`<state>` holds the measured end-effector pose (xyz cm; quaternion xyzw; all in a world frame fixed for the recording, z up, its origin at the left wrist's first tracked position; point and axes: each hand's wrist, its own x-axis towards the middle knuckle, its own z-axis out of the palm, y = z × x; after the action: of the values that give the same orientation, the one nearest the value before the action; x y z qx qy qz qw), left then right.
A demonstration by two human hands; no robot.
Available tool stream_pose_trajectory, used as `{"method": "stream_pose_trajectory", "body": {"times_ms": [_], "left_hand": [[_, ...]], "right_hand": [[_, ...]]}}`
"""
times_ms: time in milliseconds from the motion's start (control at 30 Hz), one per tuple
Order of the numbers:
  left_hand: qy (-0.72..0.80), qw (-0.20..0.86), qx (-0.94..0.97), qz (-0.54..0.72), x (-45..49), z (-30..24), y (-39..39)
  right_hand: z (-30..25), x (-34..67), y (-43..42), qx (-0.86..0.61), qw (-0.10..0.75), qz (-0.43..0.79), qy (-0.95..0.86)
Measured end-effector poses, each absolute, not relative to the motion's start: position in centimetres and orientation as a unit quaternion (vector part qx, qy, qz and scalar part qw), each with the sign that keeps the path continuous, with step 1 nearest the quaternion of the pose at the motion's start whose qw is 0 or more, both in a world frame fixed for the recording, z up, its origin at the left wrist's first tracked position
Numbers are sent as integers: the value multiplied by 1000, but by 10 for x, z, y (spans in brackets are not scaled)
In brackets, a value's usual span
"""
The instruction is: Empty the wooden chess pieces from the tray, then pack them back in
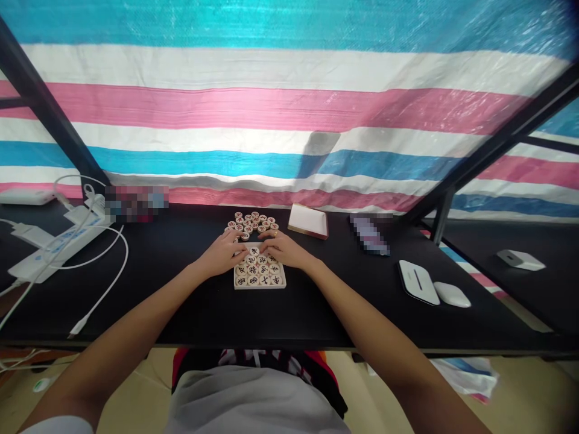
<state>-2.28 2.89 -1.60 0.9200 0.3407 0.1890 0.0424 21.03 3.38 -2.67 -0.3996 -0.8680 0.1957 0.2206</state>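
A shallow white box (pixel 237 286) stands on the black table, with rows of round Chinese chess pieces (pixel 265 280) marked in black lying in it. Just behind the box is a cluster of loose chess pieces (pixel 256 220) with red characters. My left hand (pixel 221 253) rests at the box's far left corner, thumb over the box and fingers stretched to the loose pieces. Opposite it, my right hand (pixel 289 250), a ring on one finger, reaches over the far right corner with index finger and thumb apart. The fingertips partly cover the pieces beneath.
A box lid (pixel 308 221) lies behind and right of the pieces. Further right are a blurred phone-like object (pixel 370 234), a white flat device (pixel 418 282) and a white mouse (pixel 452 294). On the left lie a power strip (pixel 58 247) and white cables (pixel 118 274). Striped sheeting (pixel 253 108) hangs behind.
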Motion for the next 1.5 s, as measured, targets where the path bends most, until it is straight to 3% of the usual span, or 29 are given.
{"method": "stream_pose_trajectory", "body": {"times_ms": [400, 1500], "left_hand": [[355, 106, 904, 212, -22, -18, 32], [408, 132, 884, 187, -22, -19, 36]], "right_hand": [[-22, 210, 32, -389, 215, 193, -875], [-24, 212, 34, -348, 166, 147, -911]]}}
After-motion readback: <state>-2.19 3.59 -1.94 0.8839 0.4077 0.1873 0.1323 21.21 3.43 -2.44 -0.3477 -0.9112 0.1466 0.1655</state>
